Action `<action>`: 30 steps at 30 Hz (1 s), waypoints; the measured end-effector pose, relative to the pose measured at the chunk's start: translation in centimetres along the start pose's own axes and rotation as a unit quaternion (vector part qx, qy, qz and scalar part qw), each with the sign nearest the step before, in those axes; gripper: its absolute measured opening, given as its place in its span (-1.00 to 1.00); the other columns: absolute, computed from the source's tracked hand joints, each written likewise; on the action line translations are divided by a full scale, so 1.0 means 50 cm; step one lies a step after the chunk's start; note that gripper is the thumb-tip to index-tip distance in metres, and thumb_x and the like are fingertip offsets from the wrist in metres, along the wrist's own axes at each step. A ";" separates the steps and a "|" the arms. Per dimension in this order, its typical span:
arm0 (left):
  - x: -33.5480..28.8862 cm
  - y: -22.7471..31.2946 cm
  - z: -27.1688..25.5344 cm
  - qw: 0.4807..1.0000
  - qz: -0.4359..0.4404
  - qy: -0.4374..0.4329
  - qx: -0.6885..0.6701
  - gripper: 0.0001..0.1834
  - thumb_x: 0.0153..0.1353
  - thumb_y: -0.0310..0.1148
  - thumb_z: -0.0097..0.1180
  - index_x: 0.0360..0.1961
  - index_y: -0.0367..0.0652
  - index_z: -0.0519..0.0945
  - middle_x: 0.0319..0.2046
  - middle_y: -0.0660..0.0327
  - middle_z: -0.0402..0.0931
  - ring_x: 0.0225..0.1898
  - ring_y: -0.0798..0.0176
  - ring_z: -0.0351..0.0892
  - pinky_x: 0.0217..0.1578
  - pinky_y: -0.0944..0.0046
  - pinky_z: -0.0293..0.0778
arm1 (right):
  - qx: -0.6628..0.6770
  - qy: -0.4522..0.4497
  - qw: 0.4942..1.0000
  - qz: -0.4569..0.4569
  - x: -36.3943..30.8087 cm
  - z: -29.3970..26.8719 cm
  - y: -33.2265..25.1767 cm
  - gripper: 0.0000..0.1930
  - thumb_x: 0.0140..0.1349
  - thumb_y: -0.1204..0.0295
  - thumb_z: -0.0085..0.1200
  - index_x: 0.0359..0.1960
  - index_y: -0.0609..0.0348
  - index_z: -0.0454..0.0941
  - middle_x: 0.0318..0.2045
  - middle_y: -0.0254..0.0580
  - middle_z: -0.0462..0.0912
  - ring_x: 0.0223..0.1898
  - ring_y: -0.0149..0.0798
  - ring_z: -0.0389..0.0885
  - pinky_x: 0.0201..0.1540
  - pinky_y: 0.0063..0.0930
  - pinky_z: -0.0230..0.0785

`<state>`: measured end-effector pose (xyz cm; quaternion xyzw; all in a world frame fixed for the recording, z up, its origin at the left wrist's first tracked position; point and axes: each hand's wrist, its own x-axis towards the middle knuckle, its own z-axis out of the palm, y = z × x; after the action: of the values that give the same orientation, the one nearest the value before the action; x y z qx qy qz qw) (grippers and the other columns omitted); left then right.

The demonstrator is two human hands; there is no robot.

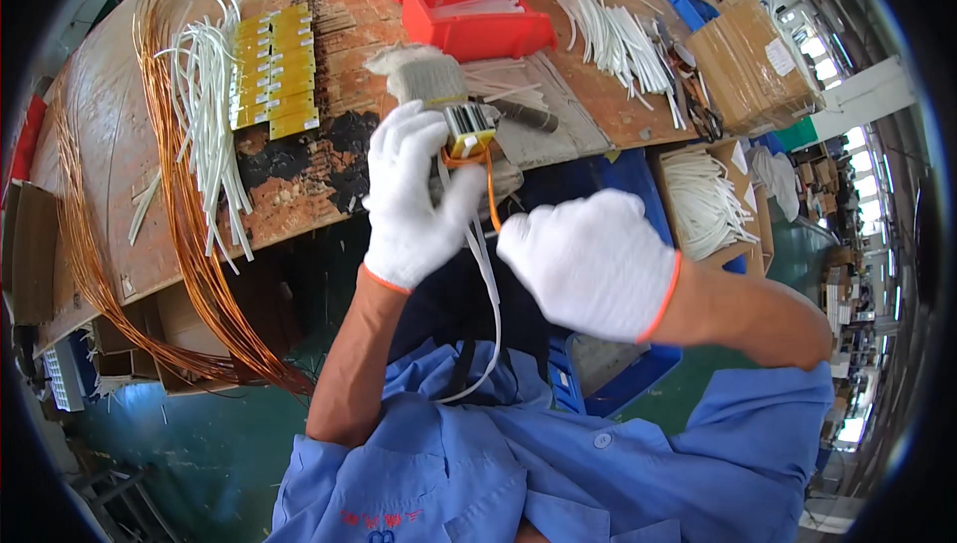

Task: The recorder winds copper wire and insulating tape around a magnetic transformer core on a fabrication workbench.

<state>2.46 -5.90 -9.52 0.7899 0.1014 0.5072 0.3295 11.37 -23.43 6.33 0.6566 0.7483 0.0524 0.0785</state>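
Note:
My left hand [411, 199], in a white glove, has its fingers against the left side of a small coil bobbin [469, 129] with yellow sides and dark slots. Its thumb lies below the bobbin and is slightly blurred. From the bobbin's underside an orange copper wire [493, 194] bends down to my right hand [593, 266], gloved too and closed in a fist on the wire's end. A white sleeve tube [491, 284] hangs from beside my left thumb and curves down to my lap. Behind the bobbin sits a whitish wrapped block [427, 77].
On the worn wooden bench [349, 19] lie long copper wires [164, 134], white tubes [204, 94] and yellow sheet pieces [274, 74]. Red bins [478, 29] stand at the back. A dark rod-shaped tool [528, 116] lies near the bobbin. Cartons [753, 59] flank the right.

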 end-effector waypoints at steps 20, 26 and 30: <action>-0.001 0.020 0.023 0.997 -0.058 0.050 -0.020 -0.38 0.01 -0.33 0.74 0.07 -0.28 0.70 0.22 -0.06 0.63 0.38 -0.30 0.56 0.41 -0.22 0.48 | 0.232 -0.018 0.968 -0.091 0.066 0.063 0.221 -0.89 0.29 0.46 0.23 -0.25 0.21 0.76 -0.34 -0.07 0.75 -0.31 -0.10 0.80 -0.20 -0.26 0.67; -0.002 0.003 0.023 0.998 -0.039 0.052 0.018 -0.28 -0.08 -0.14 0.77 0.04 -0.24 0.66 0.15 0.01 0.64 0.35 -0.31 0.52 0.39 -0.21 0.44 | -0.019 0.014 0.997 -0.079 0.123 -0.041 -0.022 -0.75 0.16 0.30 0.21 -0.36 0.31 0.65 -0.55 -0.16 0.56 -0.64 -0.31 0.55 -0.66 -0.28 0.32; -0.011 0.056 0.044 0.969 -0.217 0.019 -0.117 -0.38 0.03 -0.17 0.72 0.07 -0.21 0.75 0.15 0.00 0.64 0.34 -0.26 0.56 0.38 -0.15 0.48 | 0.080 0.006 0.975 -0.209 0.270 -0.045 0.116 -0.71 -0.01 0.20 0.45 -0.45 0.22 0.81 -0.47 0.03 0.76 -0.34 0.10 0.84 -0.31 -0.04 0.71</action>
<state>3.63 -9.21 -8.77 0.6951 0.2163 0.4468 0.5199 14.92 -9.24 8.95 0.4898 0.8710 -0.0217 0.0307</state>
